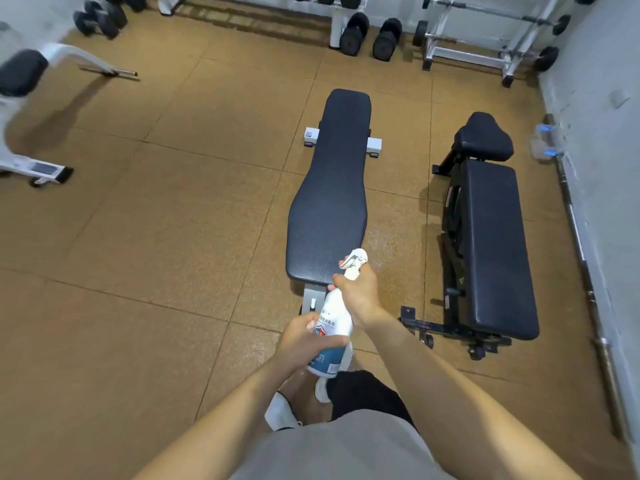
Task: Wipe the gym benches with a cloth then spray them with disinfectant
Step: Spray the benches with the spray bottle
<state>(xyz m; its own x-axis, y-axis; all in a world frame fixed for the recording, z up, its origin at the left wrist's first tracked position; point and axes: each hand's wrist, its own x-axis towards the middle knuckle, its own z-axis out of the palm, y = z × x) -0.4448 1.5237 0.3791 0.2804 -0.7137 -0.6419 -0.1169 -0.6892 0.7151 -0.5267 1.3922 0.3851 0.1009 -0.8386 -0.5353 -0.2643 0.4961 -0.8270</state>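
At near end of centre bench (329,188): spray bottle (332,327) gripped, left hand (304,337) round body, right hand (358,292) at trigger. Aim nozzle along pad, mist evenly.

Both my bare forearms reach forward and down from the bottom of the view, converging toward the middle. My left grip (304,337) sits lower and nearer my body, fingers curled round from the left with the thumb laid across the front, knuckles turned outward. My right grip (356,292) sits just above and ahead of the left one, the wrist bent downward, the back of the hand facing up, the fingers folded closed and hidden beneath it. The two grips are close together, one stacked beyond the other, not touching. My right forearm runs in from the lower right, straighter than the left.
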